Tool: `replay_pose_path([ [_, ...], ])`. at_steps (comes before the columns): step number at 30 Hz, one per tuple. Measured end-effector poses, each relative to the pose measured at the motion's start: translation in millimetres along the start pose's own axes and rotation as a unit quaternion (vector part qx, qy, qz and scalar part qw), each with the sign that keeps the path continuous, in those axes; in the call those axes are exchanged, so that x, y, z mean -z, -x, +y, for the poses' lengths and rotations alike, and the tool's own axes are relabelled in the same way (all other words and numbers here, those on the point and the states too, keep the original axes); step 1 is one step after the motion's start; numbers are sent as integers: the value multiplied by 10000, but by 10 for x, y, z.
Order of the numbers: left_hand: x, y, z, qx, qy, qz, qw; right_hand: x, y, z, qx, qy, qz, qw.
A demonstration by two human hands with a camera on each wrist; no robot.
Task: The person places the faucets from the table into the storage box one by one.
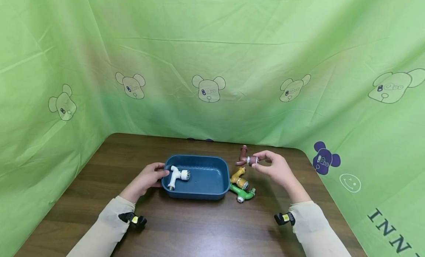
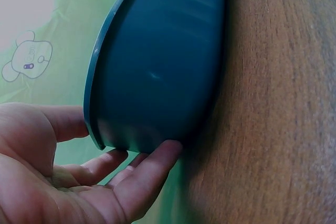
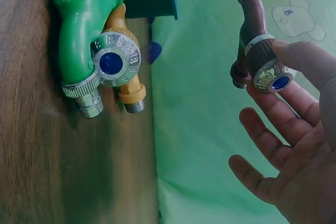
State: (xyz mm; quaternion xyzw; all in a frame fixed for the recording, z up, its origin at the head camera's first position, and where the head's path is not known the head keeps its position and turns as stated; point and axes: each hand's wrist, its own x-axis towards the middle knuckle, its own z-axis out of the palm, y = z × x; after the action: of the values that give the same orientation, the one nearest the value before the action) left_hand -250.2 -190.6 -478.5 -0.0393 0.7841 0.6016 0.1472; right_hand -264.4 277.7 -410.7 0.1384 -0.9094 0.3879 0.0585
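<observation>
Reddish-brown, bent-pipe plastic faucet (image 1: 243,155) with a ribbed round knob (image 1: 253,160) is hanging above the dark brown wooden tabletop (image 1: 199,227), and from my remote seat I am seeing it just off the 2 o'clock corner of the deep blue rectangular plastic tray (image 1: 207,179). In the head view its long axis is running from 12 toward 7 o'clock, the collared pipe end pointing to 12, the blunt spout pointing toward 8 and the knob sticking out toward 3. In the right wrist view I am getting the knob's silver, blue-centred dial facing the camera. The right hand (image 1: 277,168) is pinching that knob between thumb and forefinger, its other fingers spreading loosely apart. The left hand (image 1: 147,177) is gripping the tray's 9 o'clock end, half closed, thumb resting at the rim and fingertips pressing the outer wall. Inside that end a glossy white plastic faucet (image 1: 175,175) is lying, its knob pointing to 3. Between the tray's 3 and 4 o'clock, a mustard-yellow faucet (image 1: 237,177) and a bright green faucet (image 1: 244,194) are lying side by side.
</observation>
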Motion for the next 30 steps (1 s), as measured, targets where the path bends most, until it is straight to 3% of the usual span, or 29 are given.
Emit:
replay_pose_path([
  [30,0,13,1,-49,78,-42,9999,-116,-95,-173,204,-101,-121,9997],
])
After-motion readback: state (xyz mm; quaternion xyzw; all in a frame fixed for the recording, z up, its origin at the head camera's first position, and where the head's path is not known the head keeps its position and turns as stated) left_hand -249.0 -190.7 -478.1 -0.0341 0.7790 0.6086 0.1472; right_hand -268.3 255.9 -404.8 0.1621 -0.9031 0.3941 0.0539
